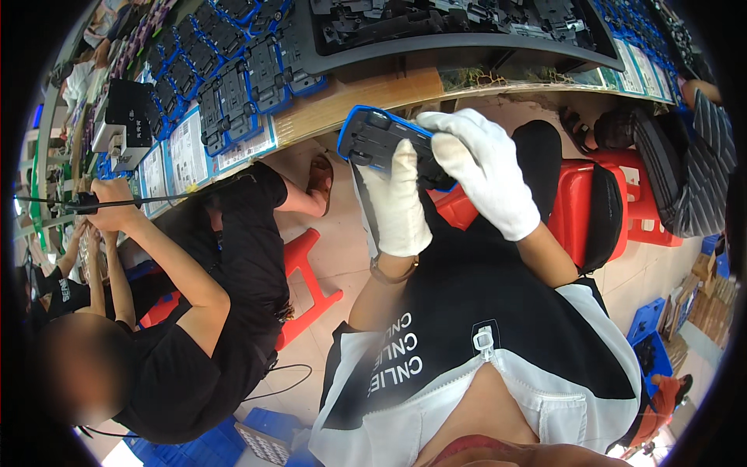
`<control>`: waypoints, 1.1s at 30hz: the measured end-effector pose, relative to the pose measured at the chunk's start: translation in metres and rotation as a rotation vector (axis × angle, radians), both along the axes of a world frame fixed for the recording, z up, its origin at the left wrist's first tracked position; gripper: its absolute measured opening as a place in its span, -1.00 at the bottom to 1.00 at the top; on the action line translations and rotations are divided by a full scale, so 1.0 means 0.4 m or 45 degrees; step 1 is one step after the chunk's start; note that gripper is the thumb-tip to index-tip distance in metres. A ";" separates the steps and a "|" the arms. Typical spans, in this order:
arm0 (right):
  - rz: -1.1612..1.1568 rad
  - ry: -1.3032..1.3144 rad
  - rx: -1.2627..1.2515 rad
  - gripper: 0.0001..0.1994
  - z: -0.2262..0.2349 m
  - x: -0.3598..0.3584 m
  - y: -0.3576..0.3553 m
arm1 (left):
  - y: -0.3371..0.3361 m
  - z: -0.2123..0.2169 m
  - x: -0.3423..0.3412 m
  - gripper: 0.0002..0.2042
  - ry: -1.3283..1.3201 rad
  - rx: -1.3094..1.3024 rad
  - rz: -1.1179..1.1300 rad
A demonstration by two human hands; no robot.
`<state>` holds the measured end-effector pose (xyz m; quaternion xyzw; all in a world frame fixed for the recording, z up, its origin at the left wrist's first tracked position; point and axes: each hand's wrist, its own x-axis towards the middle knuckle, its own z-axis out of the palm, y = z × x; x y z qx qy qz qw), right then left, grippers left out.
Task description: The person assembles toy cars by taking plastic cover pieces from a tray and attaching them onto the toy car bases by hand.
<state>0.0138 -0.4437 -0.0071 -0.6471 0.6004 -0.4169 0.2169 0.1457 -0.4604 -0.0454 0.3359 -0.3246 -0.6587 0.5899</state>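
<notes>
A toy car (375,138) with a black chassis and a blue body rim is held up over my lap, its underside toward me. My left hand (400,208), in a white glove, grips it from the near side, with the thumb across the chassis. My right hand (492,175), also gloved in white, has its fingers closed on the car's right end. Those fingers hide that end of the chassis, so I cannot see whether a small part is under them.
A black tray (467,48) heaped with black parts sits on the bench ahead. Rows of blue-edged black car undersides (226,109) lie to its left. A co-worker in black (179,373) sits at my left near a red stool (307,288). Another red stool (572,206) stands at right.
</notes>
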 end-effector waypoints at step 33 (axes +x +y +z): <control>0.288 -0.730 0.321 -0.55 -0.052 0.044 0.009 | 0.020 -0.005 0.057 -0.52 -0.087 0.016 -0.099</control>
